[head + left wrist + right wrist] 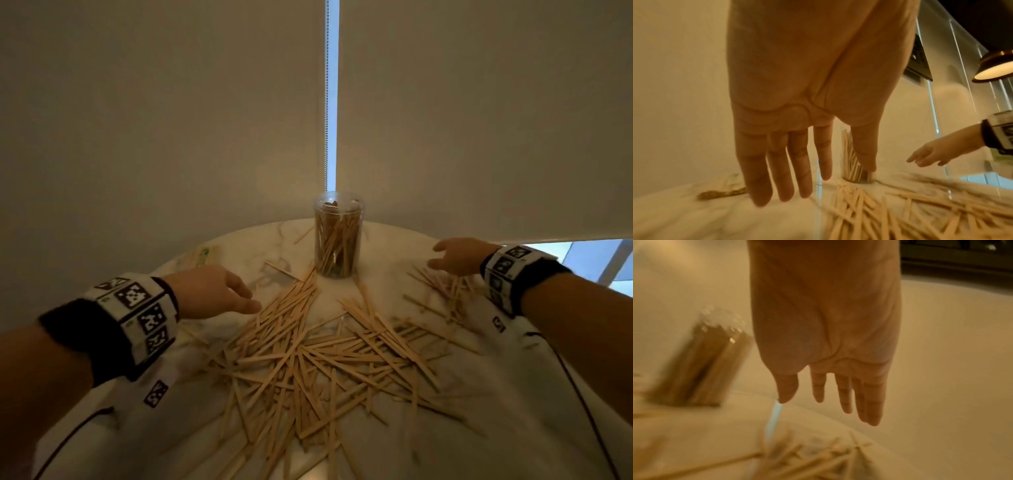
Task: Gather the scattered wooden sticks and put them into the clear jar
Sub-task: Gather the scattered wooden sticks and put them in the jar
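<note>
A clear jar (338,236) stands upright at the far middle of the round marble table (534,394), holding many wooden sticks. A big heap of loose wooden sticks (308,359) spreads over the table's middle, and a smaller bunch (442,291) lies at the right. My left hand (219,291) hovers left of the heap with fingers straight and holds nothing; its palm (797,97) shows in the left wrist view with the jar (855,162) behind. My right hand (455,257) hovers above the small bunch, fingers straight (838,386), with nothing in it. The jar (701,366) is blurred there.
A flat packet (202,255) lies at the table's far left edge. Roller blinds close off the back, with a bright gap and bead chain (329,102) behind the jar. Thin black cables (579,394) trail over the table near both forearms. A ceiling lamp (995,68) hangs at the right.
</note>
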Action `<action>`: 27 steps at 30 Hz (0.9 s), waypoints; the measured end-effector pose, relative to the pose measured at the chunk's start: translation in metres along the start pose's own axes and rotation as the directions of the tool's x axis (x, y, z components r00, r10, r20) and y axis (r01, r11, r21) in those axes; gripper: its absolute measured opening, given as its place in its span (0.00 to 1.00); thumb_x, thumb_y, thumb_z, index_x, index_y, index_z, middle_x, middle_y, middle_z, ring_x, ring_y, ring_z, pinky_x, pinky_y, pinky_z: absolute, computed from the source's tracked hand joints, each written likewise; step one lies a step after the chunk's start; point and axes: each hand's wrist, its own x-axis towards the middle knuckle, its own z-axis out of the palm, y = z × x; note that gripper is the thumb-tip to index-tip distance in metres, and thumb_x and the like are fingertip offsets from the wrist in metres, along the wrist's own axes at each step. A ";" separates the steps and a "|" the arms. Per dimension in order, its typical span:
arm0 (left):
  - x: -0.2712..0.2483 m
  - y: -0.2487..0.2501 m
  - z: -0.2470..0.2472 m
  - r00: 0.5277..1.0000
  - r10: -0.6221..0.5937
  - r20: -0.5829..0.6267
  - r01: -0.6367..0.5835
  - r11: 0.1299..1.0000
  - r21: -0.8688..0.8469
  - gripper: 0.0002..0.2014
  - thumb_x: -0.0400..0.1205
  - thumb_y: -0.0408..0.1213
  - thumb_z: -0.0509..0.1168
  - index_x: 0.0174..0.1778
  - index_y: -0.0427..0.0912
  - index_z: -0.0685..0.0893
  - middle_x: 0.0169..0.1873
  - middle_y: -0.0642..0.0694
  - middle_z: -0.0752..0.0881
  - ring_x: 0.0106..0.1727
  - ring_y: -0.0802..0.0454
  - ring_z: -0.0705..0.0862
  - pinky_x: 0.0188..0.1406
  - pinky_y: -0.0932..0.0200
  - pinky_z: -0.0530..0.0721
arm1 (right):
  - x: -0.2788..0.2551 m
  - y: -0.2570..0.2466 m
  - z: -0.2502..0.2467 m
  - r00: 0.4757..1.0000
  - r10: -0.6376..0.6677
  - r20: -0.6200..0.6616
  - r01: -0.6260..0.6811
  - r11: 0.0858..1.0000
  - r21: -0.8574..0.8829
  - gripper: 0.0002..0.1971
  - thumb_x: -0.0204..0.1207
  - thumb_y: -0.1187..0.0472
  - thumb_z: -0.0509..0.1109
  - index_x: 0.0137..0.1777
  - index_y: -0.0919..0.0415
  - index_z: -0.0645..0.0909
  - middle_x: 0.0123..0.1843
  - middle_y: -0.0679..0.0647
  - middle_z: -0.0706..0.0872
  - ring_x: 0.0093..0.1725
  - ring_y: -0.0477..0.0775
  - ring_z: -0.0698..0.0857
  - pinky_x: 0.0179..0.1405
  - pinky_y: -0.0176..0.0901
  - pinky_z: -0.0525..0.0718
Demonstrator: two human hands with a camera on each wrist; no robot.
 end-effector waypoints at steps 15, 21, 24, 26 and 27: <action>0.015 0.011 0.051 0.999 0.032 0.041 -0.041 0.963 0.266 0.22 0.82 0.61 0.65 0.51 0.42 0.80 0.53 0.40 0.85 0.50 0.44 0.83 0.51 0.52 0.82 | -0.041 -0.051 0.033 0.942 -0.315 0.113 0.320 0.947 -0.033 0.14 0.81 0.49 0.68 0.55 0.58 0.88 0.54 0.55 0.88 0.53 0.56 0.84 0.57 0.49 0.83; 0.017 0.028 0.060 0.998 0.019 -0.059 -0.003 0.965 0.262 0.41 0.76 0.75 0.54 0.61 0.39 0.84 0.62 0.42 0.87 0.61 0.44 0.85 0.59 0.51 0.80 | -0.101 -0.090 0.024 0.922 -0.385 0.040 0.370 0.907 0.203 0.28 0.82 0.36 0.62 0.72 0.54 0.81 0.69 0.53 0.84 0.65 0.54 0.82 0.67 0.49 0.77; 0.015 0.032 0.067 0.999 -0.039 -0.018 0.043 0.956 0.292 0.52 0.62 0.84 0.60 0.65 0.40 0.79 0.61 0.40 0.81 0.58 0.44 0.81 0.59 0.51 0.82 | -0.119 -0.087 0.021 0.955 -0.268 0.128 0.258 0.962 0.090 0.51 0.68 0.21 0.61 0.79 0.62 0.71 0.76 0.57 0.77 0.72 0.58 0.78 0.69 0.49 0.75; 0.013 0.035 0.070 0.999 -0.028 -0.023 0.034 0.950 0.310 0.44 0.62 0.80 0.66 0.50 0.39 0.81 0.47 0.42 0.81 0.45 0.48 0.80 0.48 0.54 0.82 | -0.124 -0.086 0.027 0.959 -0.201 0.201 0.207 0.978 -0.010 0.48 0.65 0.21 0.65 0.67 0.64 0.79 0.63 0.56 0.84 0.58 0.57 0.82 0.55 0.46 0.79; 0.014 0.037 0.070 0.999 -0.013 -0.048 0.027 0.954 0.298 0.37 0.65 0.76 0.69 0.41 0.39 0.79 0.39 0.44 0.80 0.39 0.50 0.78 0.42 0.55 0.80 | -0.125 -0.087 0.031 0.959 -0.201 0.198 0.206 0.979 -0.004 0.42 0.66 0.24 0.69 0.60 0.63 0.81 0.55 0.55 0.85 0.52 0.56 0.82 0.49 0.45 0.78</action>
